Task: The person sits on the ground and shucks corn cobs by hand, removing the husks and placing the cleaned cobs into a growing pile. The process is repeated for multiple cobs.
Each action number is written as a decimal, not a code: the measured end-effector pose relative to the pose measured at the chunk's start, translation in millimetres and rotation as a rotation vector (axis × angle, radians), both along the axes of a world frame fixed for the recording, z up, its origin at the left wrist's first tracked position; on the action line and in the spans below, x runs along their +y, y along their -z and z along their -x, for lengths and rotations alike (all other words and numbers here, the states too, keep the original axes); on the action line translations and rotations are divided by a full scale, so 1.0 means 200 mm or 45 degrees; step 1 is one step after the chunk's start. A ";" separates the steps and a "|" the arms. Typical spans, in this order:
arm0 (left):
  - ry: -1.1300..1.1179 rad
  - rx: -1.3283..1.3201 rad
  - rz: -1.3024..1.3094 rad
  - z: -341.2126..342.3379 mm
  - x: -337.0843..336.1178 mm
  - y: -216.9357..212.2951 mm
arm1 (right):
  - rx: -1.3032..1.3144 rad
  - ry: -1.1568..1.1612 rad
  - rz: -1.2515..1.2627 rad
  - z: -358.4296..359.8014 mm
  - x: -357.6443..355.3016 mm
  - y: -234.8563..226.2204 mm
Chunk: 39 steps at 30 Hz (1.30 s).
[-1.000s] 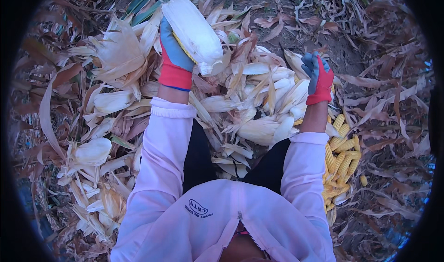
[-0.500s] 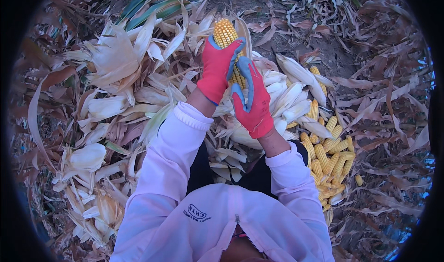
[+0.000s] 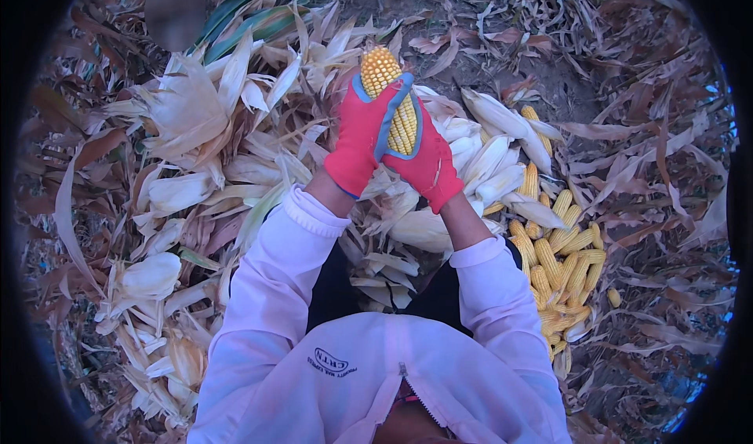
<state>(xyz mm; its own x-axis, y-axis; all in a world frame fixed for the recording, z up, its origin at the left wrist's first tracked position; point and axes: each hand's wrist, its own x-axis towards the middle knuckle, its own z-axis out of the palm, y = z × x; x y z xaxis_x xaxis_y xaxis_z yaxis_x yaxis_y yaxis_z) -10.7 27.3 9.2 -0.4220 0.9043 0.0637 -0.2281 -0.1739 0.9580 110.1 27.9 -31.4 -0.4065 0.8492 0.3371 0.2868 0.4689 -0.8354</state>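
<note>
Both my hands wear red gloves with blue-grey palms and fingers. Between them an ear of corn (image 3: 380,69) points away from me, its yellow kernels bare at the tip and along the middle. My left hand (image 3: 357,132) is closed around its left side, with the thumb lying across the front. Around the lower end, my right hand (image 3: 431,161) wraps from the right, touching the left glove. The bottom of the ear is hidden by the gloves.
Loose pale husks (image 3: 184,118) cover the ground on the left. To the right are unhusked ears (image 3: 488,161) and, nearer me, a pile of bare yellow cobs (image 3: 561,267). Dry leaves (image 3: 659,169) lie beyond, and long green leaves (image 3: 259,24) at the far left.
My right hand, which was open beside the ear, has closed around its lower end. The ear and my left hand have come slightly nearer to me.
</note>
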 end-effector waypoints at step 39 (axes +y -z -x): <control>-0.641 1.461 0.053 0.63 0.08 0.10 | 1.829 0.761 0.142 -1.13 0.53 0.05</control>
